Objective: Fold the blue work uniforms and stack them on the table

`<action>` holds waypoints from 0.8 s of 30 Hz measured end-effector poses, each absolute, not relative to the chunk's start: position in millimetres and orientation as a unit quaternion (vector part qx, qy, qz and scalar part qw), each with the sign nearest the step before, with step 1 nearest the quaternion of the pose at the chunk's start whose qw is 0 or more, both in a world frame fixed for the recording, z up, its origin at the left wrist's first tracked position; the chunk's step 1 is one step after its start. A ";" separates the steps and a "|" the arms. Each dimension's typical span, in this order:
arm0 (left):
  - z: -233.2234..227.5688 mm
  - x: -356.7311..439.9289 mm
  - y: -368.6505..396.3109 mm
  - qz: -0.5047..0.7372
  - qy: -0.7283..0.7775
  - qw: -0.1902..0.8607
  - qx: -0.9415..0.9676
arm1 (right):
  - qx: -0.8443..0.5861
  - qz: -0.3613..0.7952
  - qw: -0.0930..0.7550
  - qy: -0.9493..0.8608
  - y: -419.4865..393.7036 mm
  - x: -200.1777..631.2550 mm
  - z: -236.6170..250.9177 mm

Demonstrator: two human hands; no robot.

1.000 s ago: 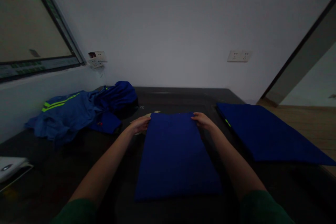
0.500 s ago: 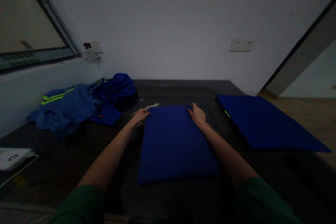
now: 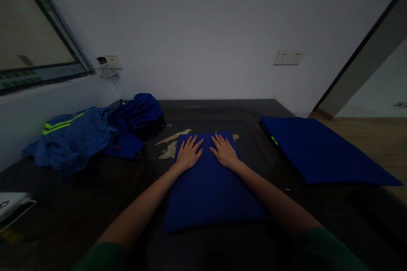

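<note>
Our left hand (image 3: 188, 153) and right hand (image 3: 225, 150) lie flat, fingers spread and gripping nothing, side by side on the far end of the folded blue garment (image 3: 211, 186) — it sits mid-table (image 3: 203, 112). Left lies a crumpled blue jacket (image 3: 92, 133); right, another folded blue garment (image 3: 318, 150).

1. Dim, bluish, grainy throughout
2. Brightest on the wall (image 3: 203, 29); the table (image 3: 95, 203) is nearly black
3. Wide-angle bend at the edges
4. Soft focus, no glare, faint shadows
</note>
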State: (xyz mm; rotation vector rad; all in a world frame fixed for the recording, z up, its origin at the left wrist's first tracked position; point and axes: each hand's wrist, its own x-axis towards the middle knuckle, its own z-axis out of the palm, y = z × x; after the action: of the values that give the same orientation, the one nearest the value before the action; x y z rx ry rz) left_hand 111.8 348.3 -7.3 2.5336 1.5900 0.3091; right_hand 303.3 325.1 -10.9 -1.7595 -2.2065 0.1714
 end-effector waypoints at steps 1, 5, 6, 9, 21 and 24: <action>-7.8 107.1 351.2 0.104 0.537 0.071 0.834 | -0.623 0.057 0.154 -0.765 325.9 307.8 -12.0; -5.6 91.5 358.7 0.114 0.582 0.096 0.799 | -0.685 0.034 0.138 -0.714 329.9 325.7 -12.4; -5.6 89.7 359.4 0.117 0.590 0.101 0.793 | -0.698 0.028 0.130 -0.704 330.8 329.2 -12.7; -6.3 89.1 360.5 0.122 0.599 0.107 0.784 | -0.706 0.025 0.112 -0.698 332.6 335.6 -13.9; 37.2 103.9 274.0 0.084 0.431 0.071 0.896 | -0.622 0.014 0.138 -0.771 264.9 312.8 23.3; 29.1 98.0 237.1 0.047 0.359 0.098 0.927 | -0.599 0.062 0.088 -0.794 227.7 311.0 19.5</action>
State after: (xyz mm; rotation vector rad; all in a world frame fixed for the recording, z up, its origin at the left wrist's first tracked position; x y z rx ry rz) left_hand 98.0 237.1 29.1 2.7438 1.0612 0.1396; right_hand 311.0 227.7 19.5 -1.7827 -2.3635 0.1859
